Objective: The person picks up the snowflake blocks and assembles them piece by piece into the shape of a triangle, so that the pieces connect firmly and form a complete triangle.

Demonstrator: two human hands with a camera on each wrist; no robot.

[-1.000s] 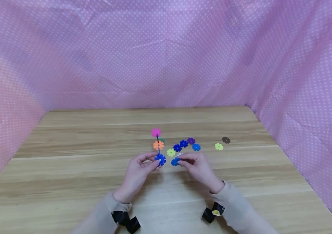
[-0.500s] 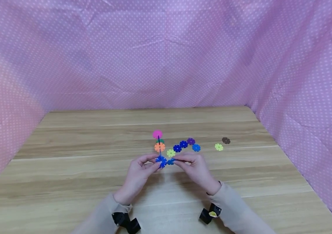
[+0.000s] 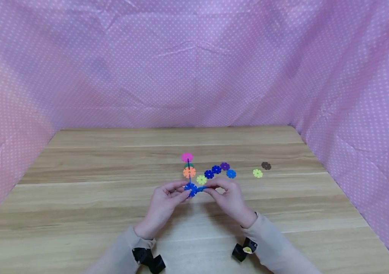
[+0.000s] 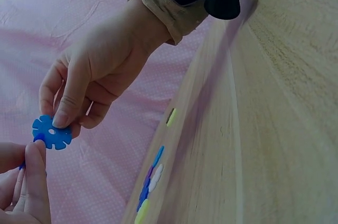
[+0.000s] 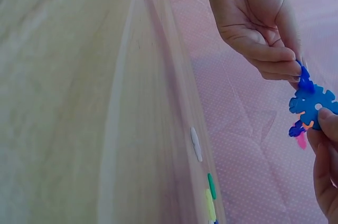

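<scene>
My left hand (image 3: 165,199) pinches a dark blue notched disc (image 3: 191,189) at the near end of a joined chain. From it the chain runs to an orange disc (image 3: 189,172) and a pink disc (image 3: 187,157), with blue discs seen edge-on between them. Between thumb and fingers, my right hand (image 3: 230,196) grips a lighter blue disc (image 5: 311,103). The two blue discs meet at their rims; whether their slots interlock, I cannot tell. In the left wrist view, the lighter disc (image 4: 52,133) shows its flat face, and fingers partly hide the dark one.
Loose notched discs lie on the wooden table (image 3: 112,160): yellow-green (image 3: 201,179), several blue (image 3: 216,169), purple (image 3: 225,166), and farther right another yellow-green (image 3: 257,173) and brown (image 3: 266,165). A green disc (image 3: 189,166) lies behind the chain. Pink dotted cloth (image 3: 194,76) surrounds the table.
My right hand has moved left, bringing the lighter blue disc against the dark blue one and turning it nearly edge-on. The left hand and chain have shifted slightly right.
</scene>
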